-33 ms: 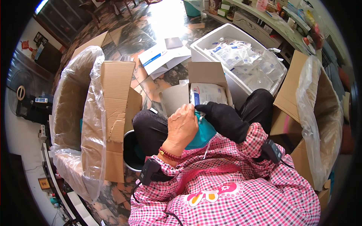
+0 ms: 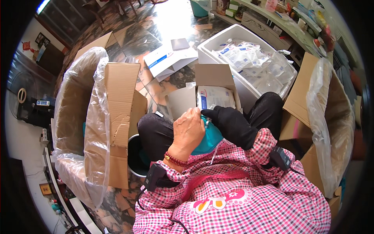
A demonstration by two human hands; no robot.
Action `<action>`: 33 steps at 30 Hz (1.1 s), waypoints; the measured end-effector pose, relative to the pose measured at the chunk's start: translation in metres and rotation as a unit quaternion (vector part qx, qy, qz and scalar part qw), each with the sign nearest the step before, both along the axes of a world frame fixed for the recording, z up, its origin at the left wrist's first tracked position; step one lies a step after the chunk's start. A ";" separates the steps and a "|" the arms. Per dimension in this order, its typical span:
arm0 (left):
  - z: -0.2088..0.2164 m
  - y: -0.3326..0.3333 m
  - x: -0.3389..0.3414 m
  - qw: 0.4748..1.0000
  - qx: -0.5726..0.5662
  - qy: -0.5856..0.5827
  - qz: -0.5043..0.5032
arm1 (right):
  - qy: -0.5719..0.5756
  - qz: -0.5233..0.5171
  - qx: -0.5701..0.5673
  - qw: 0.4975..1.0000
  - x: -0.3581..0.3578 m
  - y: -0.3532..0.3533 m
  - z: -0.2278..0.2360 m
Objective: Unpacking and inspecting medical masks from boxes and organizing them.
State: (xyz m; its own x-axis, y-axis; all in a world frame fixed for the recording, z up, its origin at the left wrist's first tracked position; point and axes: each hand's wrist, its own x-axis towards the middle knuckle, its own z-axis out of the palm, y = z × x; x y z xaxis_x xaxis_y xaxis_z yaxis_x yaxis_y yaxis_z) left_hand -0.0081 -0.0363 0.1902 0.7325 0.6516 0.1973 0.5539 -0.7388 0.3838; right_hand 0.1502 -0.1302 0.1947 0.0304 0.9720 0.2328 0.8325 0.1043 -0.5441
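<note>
In my lap lies a teal face mask (image 2: 210, 140) with a thin white cord hanging from its lower side. My left hand (image 2: 188, 130), bare and with a bead bracelet at the wrist, has its fingers closed on the mask's upper edge. My right hand (image 2: 233, 125), in a black glove, pinches the same edge close beside it. The fingertips nearly meet, hiding what lies between them. Just beyond my hands stands an opened small carton (image 2: 214, 74), its flaps up, with a printed white packet (image 2: 218, 97) inside.
Plastic-lined cardboard boxes stand at my left (image 2: 97, 132) and right (image 2: 321, 124). A white foam box (image 2: 243, 84) full of clear packets (image 2: 253, 58) is ahead right. A folded white carton (image 2: 165, 58) lies on the floor. A dark bucket (image 2: 134, 163) sits by my left knee.
</note>
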 end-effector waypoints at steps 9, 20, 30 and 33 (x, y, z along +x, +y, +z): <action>-0.027 -0.001 0.019 0.991 -0.013 -0.110 0.073 | -0.279 -0.021 0.071 0.957 -0.008 0.002 -0.007; -0.039 0.008 0.024 0.967 -0.169 -0.166 0.095 | -0.277 0.132 0.045 0.951 -0.001 -0.014 0.003; -0.067 0.129 -0.052 0.928 -0.173 -0.304 0.127 | -0.155 0.203 0.129 0.958 -0.027 -0.071 -0.034; -0.013 0.102 -0.019 0.947 -0.189 -0.244 0.084 | 0.012 0.072 0.090 0.993 -0.001 -0.041 0.005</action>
State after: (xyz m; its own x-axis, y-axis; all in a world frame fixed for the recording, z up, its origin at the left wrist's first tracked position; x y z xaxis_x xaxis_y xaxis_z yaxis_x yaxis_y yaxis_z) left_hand -0.0270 0.0659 0.1776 0.4940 0.8424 0.2151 0.3394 -0.4147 0.8443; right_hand 0.1490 -0.1714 0.1996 -0.0976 0.9095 0.4042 0.7893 0.3181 -0.5252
